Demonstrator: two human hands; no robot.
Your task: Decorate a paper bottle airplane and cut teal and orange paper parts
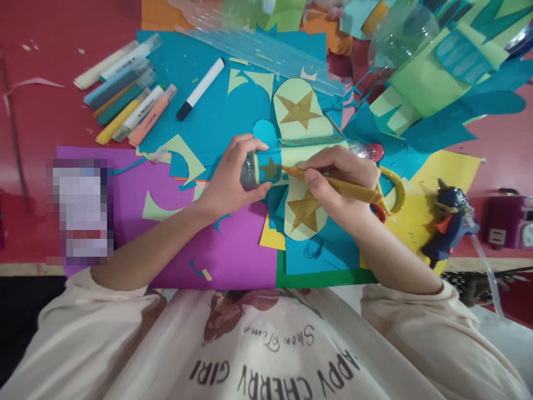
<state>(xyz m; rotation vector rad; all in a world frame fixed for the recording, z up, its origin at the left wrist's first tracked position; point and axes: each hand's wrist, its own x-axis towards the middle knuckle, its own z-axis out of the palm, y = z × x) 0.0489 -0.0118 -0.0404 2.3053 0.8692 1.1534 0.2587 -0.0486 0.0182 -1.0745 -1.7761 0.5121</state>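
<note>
A small clear plastic bottle lies on its side, wrapped in pale green and blue paper, with a red cap at its right end. Fingers and thumb of my left hand grip its bottom end. My right hand holds a yellow-brown marker, its tip at the brown star on the blue band. Two rounded pale green paper wings stick out from the bottle; the upper wing and lower wing each carry a brown star. My right hand hides part of the bottle.
Several markers lie at upper left, near a white marker with black cap. Yellow-handled scissors rest right of my right hand. A glue gun is farther right. Clear glue sticks, paper scraps and a blurred phone surround the work.
</note>
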